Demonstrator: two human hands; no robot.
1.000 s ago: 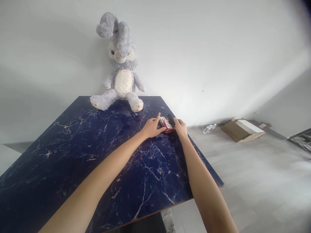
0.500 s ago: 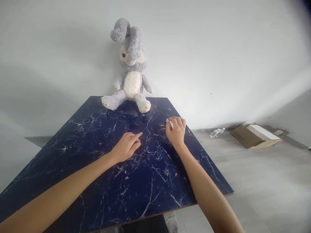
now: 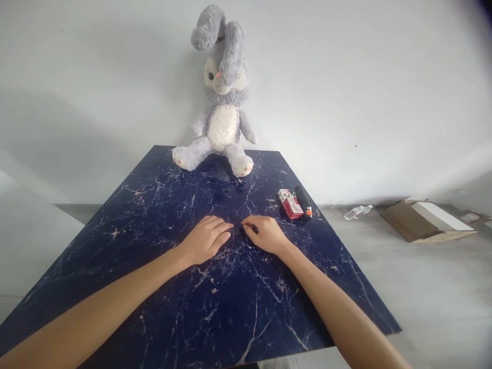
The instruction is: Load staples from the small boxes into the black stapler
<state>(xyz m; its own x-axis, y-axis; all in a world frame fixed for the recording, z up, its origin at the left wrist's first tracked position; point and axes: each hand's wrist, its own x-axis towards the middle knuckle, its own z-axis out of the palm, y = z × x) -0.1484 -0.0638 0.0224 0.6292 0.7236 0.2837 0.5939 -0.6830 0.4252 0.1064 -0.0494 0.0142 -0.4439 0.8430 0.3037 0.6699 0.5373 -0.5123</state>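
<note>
My left hand (image 3: 207, 239) rests flat on the dark blue marbled table (image 3: 172, 312), fingers stretched toward my right hand and holding nothing I can see. Close by, my right hand (image 3: 265, 234) is closed, thumb against curled fingers. A dark spot shows between them; whether it is a held object or the tabletop, I cannot make out. Just beyond the right hand lie a small red and white box (image 3: 291, 204) and a black cylinder-shaped thing (image 3: 302, 199) with an orange end, side by side near the table's right edge.
A grey plush rabbit (image 3: 225, 125) with a white belly sits at the table's far edge against the wall. On the floor to the right are a clear plastic bottle (image 3: 357, 211) and a cardboard box (image 3: 407, 223).
My right hand has moved nearer and left, toward my left hand. The red and white box and the black thing now show on the table. My left hand's pointing finger has joined the others.
</note>
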